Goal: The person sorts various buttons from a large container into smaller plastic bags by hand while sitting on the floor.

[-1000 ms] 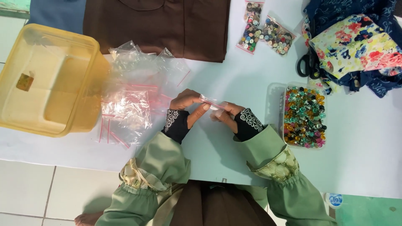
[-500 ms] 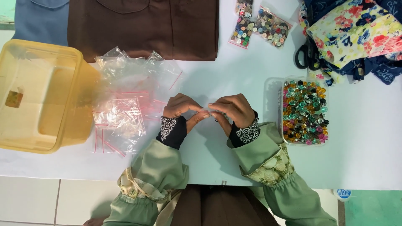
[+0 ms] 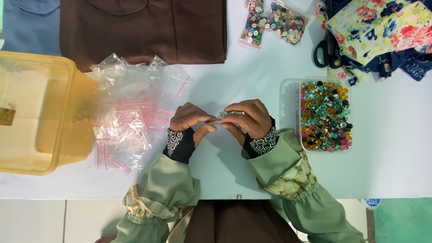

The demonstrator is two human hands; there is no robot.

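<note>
A small clear plastic zip bag (image 3: pixel 225 118) with a few buttons inside sits pinched between both hands just above the white table (image 3: pixel 252 67), at its middle. The left hand (image 3: pixel 189 120) holds the bag's left end between thumb and forefinger, fingers narrow and closed on it. The right hand (image 3: pixel 247 118) covers the right end, fingers curled over and pressed onto the bag's top edge. Compared with a second ago, the hands have drawn closer together and the right fingers have come over the bag, where earlier the bag was stretched between two more separated pinches; this looks like the seal strip being pressed along its length, so the bag is probably at its closing stage.

Just right of the hands stands a clear rectangular plastic tub of mixed coloured buttons (image 3: pixel 325 116). To the left lies a loose heap of empty clear zip bags with red strips (image 3: pixel 130 112), and beyond it a yellow translucent plastic box (image 3: pixel 40 112). Farther up the table lie two filled button bags (image 3: pixel 274 20), a folded brown garment (image 3: pixel 144 29), black-handled scissors (image 3: pixel 326 49) and floral fabric (image 3: pixel 382 27).
</note>
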